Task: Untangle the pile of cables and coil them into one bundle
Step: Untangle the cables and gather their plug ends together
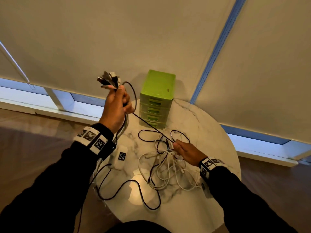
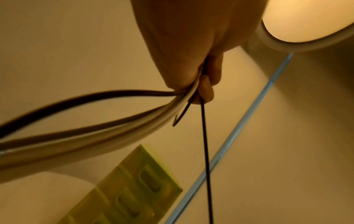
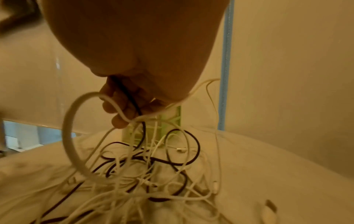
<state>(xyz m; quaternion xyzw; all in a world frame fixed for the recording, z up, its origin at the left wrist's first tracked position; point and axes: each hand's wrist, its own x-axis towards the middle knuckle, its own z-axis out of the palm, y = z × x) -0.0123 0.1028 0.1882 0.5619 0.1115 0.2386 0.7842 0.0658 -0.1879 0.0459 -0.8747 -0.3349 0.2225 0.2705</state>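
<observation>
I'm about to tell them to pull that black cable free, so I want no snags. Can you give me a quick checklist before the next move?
1. Left hand grips the gathered connector ends firmly: ok.
2. Black cable runs taut from the left hand down to the pile: ok.
3. Right hand holds strands at the cable pile: ok, its fingers are curled round black and white strands.
4. Black cable free of the white loops: not ok, it crosses them in the pile.
5. Green drawer unit clear of the taut line: cannot tell, the cable passes close in front.
6. Pile lying on the table: ok.
</observation>
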